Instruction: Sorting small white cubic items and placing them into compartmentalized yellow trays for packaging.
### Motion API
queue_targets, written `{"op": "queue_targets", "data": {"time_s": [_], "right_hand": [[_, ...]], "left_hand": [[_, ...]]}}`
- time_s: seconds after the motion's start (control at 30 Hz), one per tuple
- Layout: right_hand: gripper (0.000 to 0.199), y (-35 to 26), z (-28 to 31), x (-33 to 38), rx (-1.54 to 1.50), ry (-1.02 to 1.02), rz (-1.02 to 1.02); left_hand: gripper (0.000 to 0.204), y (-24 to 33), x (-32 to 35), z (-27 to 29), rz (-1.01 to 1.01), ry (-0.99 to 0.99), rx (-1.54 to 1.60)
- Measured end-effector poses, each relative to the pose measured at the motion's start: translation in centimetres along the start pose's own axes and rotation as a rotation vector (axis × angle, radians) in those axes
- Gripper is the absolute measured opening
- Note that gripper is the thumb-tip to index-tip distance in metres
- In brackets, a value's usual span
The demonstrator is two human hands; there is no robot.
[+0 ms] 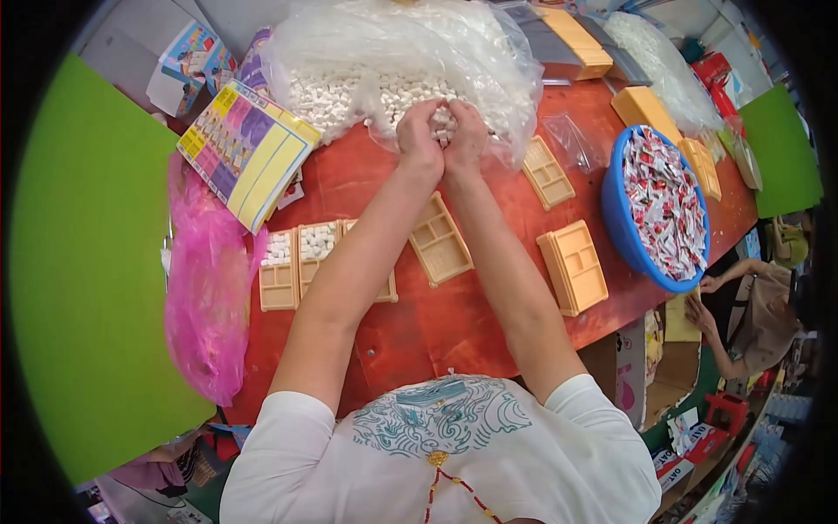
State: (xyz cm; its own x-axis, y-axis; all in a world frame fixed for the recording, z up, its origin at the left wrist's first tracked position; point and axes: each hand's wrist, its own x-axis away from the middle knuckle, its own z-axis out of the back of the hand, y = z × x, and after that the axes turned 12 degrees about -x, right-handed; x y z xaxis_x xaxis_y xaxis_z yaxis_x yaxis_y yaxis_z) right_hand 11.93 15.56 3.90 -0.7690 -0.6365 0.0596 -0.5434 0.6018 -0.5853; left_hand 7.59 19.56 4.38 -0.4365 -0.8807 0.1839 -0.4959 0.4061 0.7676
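Observation:
My left hand (419, 138) and my right hand (467, 138) are cupped together around a clump of small white block-like pieces (443, 131), wrists close together. They are over the opening of a big clear plastic bag (384, 44), beside a loose heap of the same pieces (325, 98). Below my left forearm stand cream compartment trays. A left tray (278, 293) and its neighbour (309, 271) hold white pieces in their upper section; another tray (386, 290) is mostly hidden by the forearm. Between my forearms lies a tray (439, 251) with no pieces visible.
On the red table (410, 341) are a single tray (547, 173), stacked trays (573, 278) and a blue basin (614, 218) of small packets. Printed cards (253, 157) and a pink plastic bag (205, 306) lie left. Another person (759, 319) works at far right.

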Motion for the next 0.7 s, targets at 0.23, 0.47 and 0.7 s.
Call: {"op": "queue_targets", "data": {"time_s": [0.23,0.47,0.7], "right_hand": [[0.011,0.0,5.1,8.2,0.041,-0.069,-0.058],[0.012,-1.6,5.5,14.3,-0.105,0.01,-0.158],[0.014,-3.4,6.9,17.9,-0.111,-0.025,-0.12]], "left_hand": [[0.017,-2.2,10.2,3.6,-0.025,-0.001,-0.122],[0.016,-2.5,16.2,4.9,0.003,0.021,-0.044],[0.014,-4.2,19.9,5.2,0.004,0.003,0.003]]}}
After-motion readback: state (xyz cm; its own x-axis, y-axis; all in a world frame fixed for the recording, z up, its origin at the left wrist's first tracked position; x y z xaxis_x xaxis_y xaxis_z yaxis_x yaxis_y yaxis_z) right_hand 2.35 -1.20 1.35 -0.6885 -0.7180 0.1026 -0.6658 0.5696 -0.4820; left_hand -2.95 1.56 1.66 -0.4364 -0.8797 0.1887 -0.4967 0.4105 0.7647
